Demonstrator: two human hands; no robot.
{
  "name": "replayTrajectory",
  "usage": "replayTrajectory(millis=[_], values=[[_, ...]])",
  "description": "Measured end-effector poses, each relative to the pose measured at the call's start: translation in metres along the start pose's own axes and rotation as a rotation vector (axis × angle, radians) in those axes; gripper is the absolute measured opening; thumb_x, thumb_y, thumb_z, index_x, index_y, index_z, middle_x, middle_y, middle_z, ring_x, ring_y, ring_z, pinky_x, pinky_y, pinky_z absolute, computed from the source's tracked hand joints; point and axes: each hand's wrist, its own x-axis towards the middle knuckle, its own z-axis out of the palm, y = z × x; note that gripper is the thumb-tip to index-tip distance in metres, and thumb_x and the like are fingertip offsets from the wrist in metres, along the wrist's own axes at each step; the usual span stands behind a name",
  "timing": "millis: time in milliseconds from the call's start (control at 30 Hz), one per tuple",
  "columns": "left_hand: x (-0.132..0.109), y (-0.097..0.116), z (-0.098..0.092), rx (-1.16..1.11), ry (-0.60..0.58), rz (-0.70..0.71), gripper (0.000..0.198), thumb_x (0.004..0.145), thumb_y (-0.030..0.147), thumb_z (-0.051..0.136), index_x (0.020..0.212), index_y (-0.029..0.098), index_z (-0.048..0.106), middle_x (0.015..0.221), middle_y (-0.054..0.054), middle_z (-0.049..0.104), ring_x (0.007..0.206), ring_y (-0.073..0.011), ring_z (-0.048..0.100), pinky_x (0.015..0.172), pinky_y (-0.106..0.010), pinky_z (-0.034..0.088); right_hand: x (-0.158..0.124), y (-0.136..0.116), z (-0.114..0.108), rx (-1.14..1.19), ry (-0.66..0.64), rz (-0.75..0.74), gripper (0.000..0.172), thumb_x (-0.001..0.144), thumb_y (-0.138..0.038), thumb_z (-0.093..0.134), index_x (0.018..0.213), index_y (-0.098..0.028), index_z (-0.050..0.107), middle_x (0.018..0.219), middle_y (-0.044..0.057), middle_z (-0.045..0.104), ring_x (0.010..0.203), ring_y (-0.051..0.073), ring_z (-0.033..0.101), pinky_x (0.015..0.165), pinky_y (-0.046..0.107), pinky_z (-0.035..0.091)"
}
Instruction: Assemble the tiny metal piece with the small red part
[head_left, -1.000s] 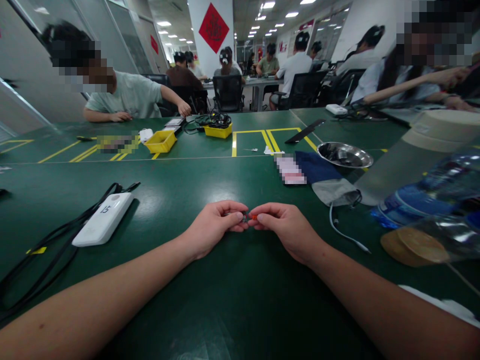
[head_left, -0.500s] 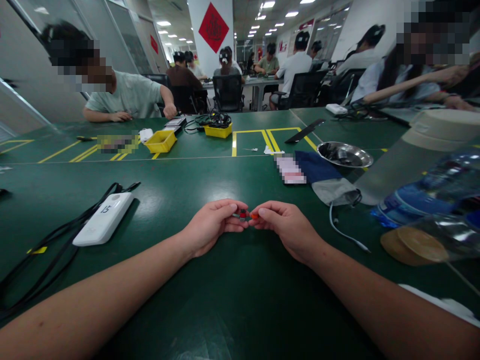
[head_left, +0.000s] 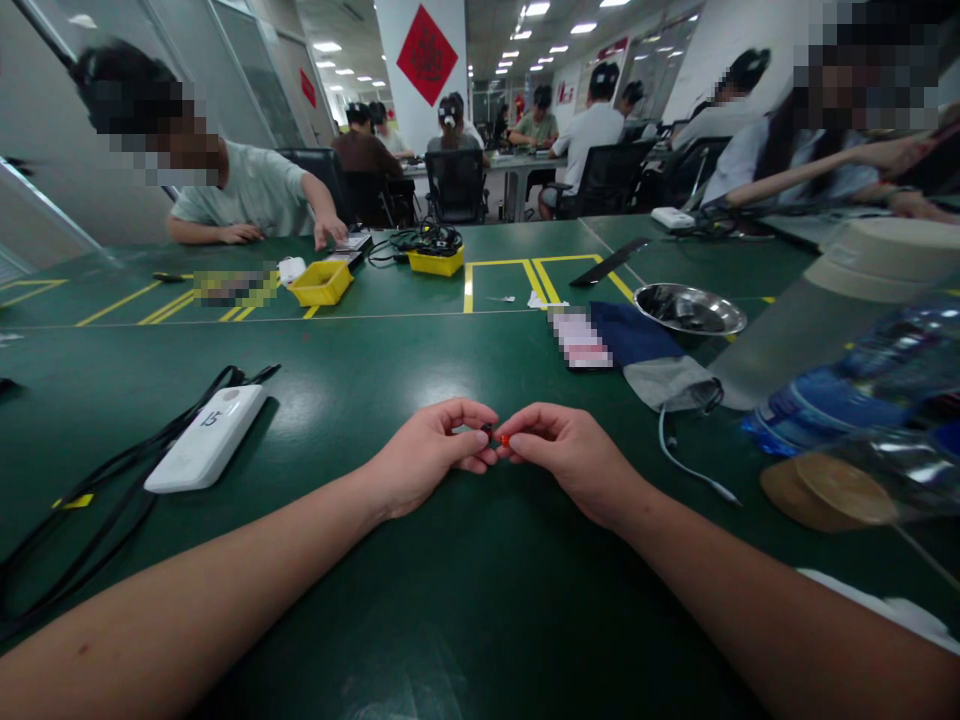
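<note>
Above the middle of the green table, my left hand pinches a small dark piece between thumb and fingers. Facing it, my right hand has a small orange-red piece at its closed fingertips. The fingertips of both hands are very near each other, and the two pieces are side by side. Their exact shape is too small to tell, and the fingers partly cover them.
A white power bank with black cables lies left. To the right are a phone, a blue-grey pouch, a metal bowl and bottles. Yellow trays stand farther back. People sit across the table.
My left thumb has moved lower and the piece in that hand now shows dark instead of red. My right fingers have shifted slightly. Across the table, a person's hand has moved left and down.
</note>
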Motion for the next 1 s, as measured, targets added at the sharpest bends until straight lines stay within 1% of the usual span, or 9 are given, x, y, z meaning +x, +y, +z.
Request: replayTrajectory(millis=[133, 200, 333, 433, 533, 633, 700, 833, 1000], values=[[0.0008, 0.0015, 0.0013, -0.025, 0.001, -0.017, 0.019, 0.083, 0.010, 0.062, 0.101, 0.013, 0.062, 0.088, -0.006, 0.067, 0.072, -0.0118, 0.067, 0.066, -0.022, 0.054, 0.0003, 0.0017, -0.0008, -0.011, 0.010, -0.013, 0.009, 0.076, -0.019, 0.071, 0.084, -0.017, 0.069, 0.081, 0.003, 0.071, 0.076, 0.016, 0.068, 0.076, 0.032, 0.051], [0.0009, 0.0021, 0.0017, -0.039, 0.008, -0.036, 0.018, 0.084, 0.010, 0.060, 0.102, 0.012, 0.062, 0.088, -0.008, 0.069, 0.074, -0.0132, 0.069, 0.069, -0.023, 0.055, 0.0011, 0.0025, -0.0013, 0.006, 0.023, -0.006, 0.008, 0.078, -0.023, 0.070, 0.083, -0.017, 0.068, 0.080, 0.004, 0.072, 0.076, 0.017, 0.068, 0.076, 0.033, 0.052], [0.0010, 0.0026, 0.0006, -0.096, 0.020, -0.063, 0.020, 0.089, 0.017, 0.054, 0.106, 0.010, 0.064, 0.090, -0.013, 0.072, 0.079, -0.0170, 0.071, 0.073, -0.026, 0.057, 0.0027, 0.0040, -0.0024, 0.104, 0.025, 0.024, 0.017, 0.087, -0.031, 0.063, 0.085, -0.016, 0.069, 0.084, 0.007, 0.073, 0.079, 0.018, 0.069, 0.079, 0.034, 0.053], [0.0019, 0.0022, -0.0008, -0.130, 0.023, -0.055, 0.024, 0.092, 0.022, 0.051, 0.106, 0.008, 0.065, 0.092, -0.016, 0.072, 0.078, -0.0182, 0.072, 0.074, -0.028, 0.057, 0.0032, 0.0049, -0.0028, 0.145, 0.031, 0.035, 0.018, 0.088, -0.031, 0.061, 0.086, -0.015, 0.070, 0.086, 0.008, 0.074, 0.080, 0.018, 0.069, 0.080, 0.035, 0.053], [0.0024, 0.0011, -0.0010, -0.137, 0.025, -0.044, 0.022, 0.091, 0.021, 0.053, 0.104, 0.009, 0.065, 0.095, -0.015, 0.072, 0.080, -0.0183, 0.072, 0.075, -0.028, 0.057, 0.0032, 0.0056, -0.0026, 0.131, 0.044, 0.034, 0.016, 0.086, -0.029, 0.062, 0.087, -0.015, 0.071, 0.087, 0.008, 0.074, 0.081, 0.018, 0.069, 0.080, 0.036, 0.053], [0.0019, -0.0001, 0.0003, -0.107, 0.033, -0.041, 0.017, 0.086, 0.014, 0.059, 0.102, 0.011, 0.064, 0.093, -0.012, 0.072, 0.080, -0.0160, 0.071, 0.076, -0.026, 0.057, 0.0030, 0.0061, -0.0017, 0.075, 0.065, 0.022, 0.010, 0.081, -0.022, 0.067, 0.088, -0.016, 0.071, 0.087, 0.007, 0.074, 0.081, 0.018, 0.070, 0.080, 0.035, 0.053], [0.0014, -0.0010, 0.0009, -0.075, 0.037, -0.033, 0.016, 0.085, 0.012, 0.061, 0.100, 0.012, 0.063, 0.092, -0.010, 0.072, 0.078, -0.0143, 0.070, 0.074, -0.024, 0.056, 0.0027, 0.0060, -0.0011, 0.048, 0.069, 0.013, 0.011, 0.078, -0.019, 0.068, 0.088, -0.016, 0.071, 0.086, 0.007, 0.074, 0.080, 0.018, 0.070, 0.080, 0.034, 0.053], [0.0015, -0.0022, 0.0005, -0.046, 0.028, -0.019, 0.016, 0.086, 0.013, 0.060, 0.102, 0.012, 0.063, 0.088, -0.009, 0.072, 0.075, -0.0127, 0.069, 0.069, -0.021, 0.055, 0.0020, 0.0054, -0.0009, 0.021, 0.062, -0.011, 0.009, 0.078, -0.018, 0.069, 0.086, -0.016, 0.069, 0.083, 0.005, 0.073, 0.077, 0.017, 0.069, 0.076, 0.032, 0.052], [0.0020, 0.0002, 0.0007, -0.088, 0.033, -0.037, 0.015, 0.087, 0.013, 0.058, 0.101, 0.011, 0.063, 0.089, -0.011, 0.072, 0.077, -0.0131, 0.069, 0.073, -0.023, 0.055, 0.0016, 0.0055, -0.0012, 0.009, 0.060, -0.023, 0.009, 0.077, -0.019, 0.070, 0.086, -0.016, 0.069, 0.081, 0.004, 0.072, 0.076, 0.016, 0.068, 0.075, 0.031, 0.052]])
